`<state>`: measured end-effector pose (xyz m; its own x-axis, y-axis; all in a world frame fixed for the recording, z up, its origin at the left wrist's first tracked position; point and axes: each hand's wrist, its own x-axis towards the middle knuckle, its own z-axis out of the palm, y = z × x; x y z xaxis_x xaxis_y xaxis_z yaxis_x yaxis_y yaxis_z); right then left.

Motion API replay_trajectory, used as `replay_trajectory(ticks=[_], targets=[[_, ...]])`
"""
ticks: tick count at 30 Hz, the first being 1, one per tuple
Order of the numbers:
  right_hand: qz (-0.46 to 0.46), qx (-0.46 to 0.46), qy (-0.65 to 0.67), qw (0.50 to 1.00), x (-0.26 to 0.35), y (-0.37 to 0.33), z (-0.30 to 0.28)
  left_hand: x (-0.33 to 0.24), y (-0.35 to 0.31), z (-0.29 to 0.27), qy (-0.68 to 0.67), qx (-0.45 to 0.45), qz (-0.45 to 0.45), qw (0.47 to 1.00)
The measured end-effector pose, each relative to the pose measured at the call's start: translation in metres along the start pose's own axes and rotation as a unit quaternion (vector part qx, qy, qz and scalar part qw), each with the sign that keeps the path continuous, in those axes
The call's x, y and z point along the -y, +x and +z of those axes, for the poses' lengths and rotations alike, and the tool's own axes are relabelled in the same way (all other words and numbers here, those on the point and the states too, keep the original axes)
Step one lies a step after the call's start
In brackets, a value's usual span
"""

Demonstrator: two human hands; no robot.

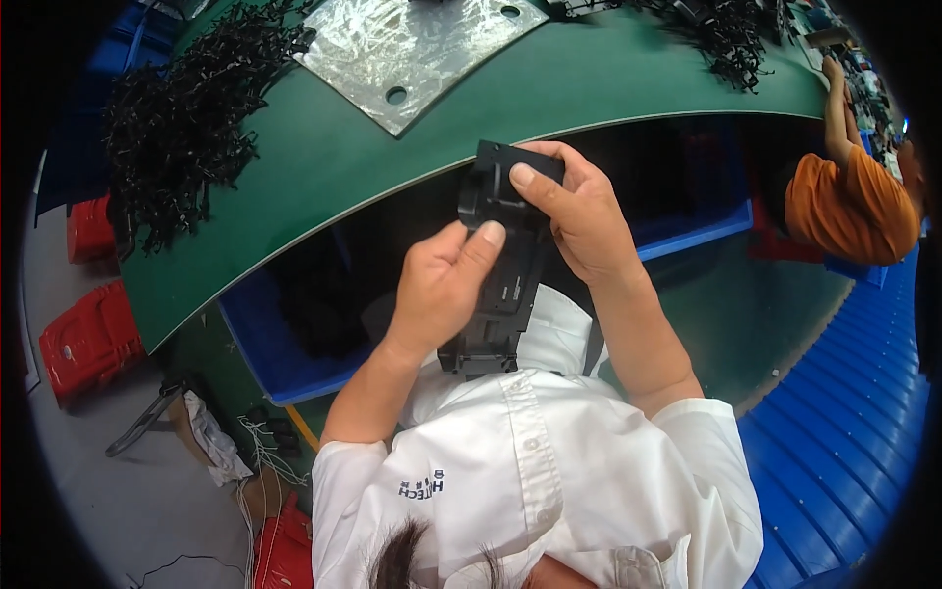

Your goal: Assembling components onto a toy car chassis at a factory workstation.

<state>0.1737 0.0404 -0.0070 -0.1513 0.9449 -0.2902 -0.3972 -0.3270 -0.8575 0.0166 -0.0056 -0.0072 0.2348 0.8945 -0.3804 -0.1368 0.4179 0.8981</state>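
Observation:
A long black plastic housing (505, 285) is held up in front of my white shirt, its lower end close to my lap. My right hand (589, 211) grips its upper end, thumb pressed on the front face and fingers behind. Lower on the left edge, my left hand (446, 285) pinches the same part, with the thumb pointing up along it. The fingers of both hands are partly hidden behind the housing.
The green table (324, 187) curves ahead, bearing a metal plate (392, 59) and piles of small black parts (186, 128). Blue bins (265, 344) stand beneath. Red containers (93, 339) are at the left. A co-worker in orange (849, 201) sits at the right.

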Motion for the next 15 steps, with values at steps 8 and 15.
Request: replay_trajectory(ticks=[8, 15], targets=[[0.054, 0.127, 0.058, 0.989, 0.008, -0.001, -0.018, -0.007, 0.003, -0.004, -0.091, 0.004, -0.056, 0.994], [0.016, 0.18, 0.023, 0.983, 0.004, 0.004, -0.033, -0.008, 0.004, 0.0, -0.118, 0.01, -0.075, 0.99]])
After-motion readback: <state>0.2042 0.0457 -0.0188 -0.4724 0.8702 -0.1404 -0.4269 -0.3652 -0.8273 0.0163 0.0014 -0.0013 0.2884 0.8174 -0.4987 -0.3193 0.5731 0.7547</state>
